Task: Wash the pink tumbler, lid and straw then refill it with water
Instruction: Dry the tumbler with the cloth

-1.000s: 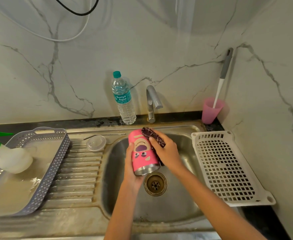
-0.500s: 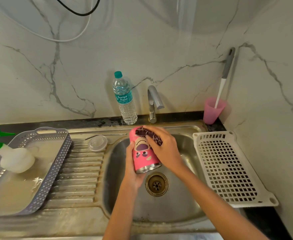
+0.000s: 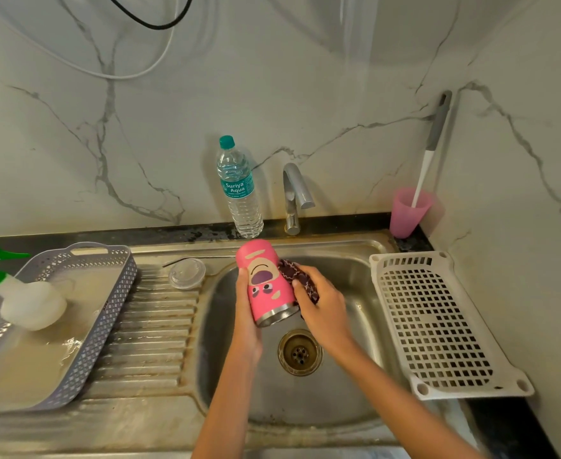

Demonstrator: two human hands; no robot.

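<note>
Now, sink (image 3: 305, 427): set in the bench (image 3: 160, 232), basin right under my work, so I judge anything I drop lands in it.
Drain (image 3: 300, 352): uncovered and directly below the tumbler's mouth. A dropped cloth could settle on it and hold water back.
Left hand (image 3: 247, 314): fingers curled round the left side of the pink tumbler (image 3: 266, 286), thumb on its front. It is a one-handed hold on a wall that is probably slick, so a slip is my main worry.
Pink tumbler: in the air over the basin, inverted and tilted, steel mouth toward me and base toward the bench's back edge. It touches only the hand and the cloth, and a fall onto steel could dent the rim.
Right hand (image 3: 324, 311): fingers pinching a dark scrub cloth (image 3: 297, 279) against the tumbler's right side. A hard sideways rub could push the tumbler out of the left grip.
Lid (image 3: 186, 273): flat on the draining board (image 3: 150, 326), just beside the basin's left rim. My left forearm could knock it in.
Straw (image 3: 203, 258): lying along the board's back, just behind the lid. It is round, so a nudge may roll it.
Tap (image 3: 294, 197): at the back edge, and I see no water running.
Water bottle (image 3: 239, 190): upright just left of the tap. A wet reach for the tap could topple it.
</note>
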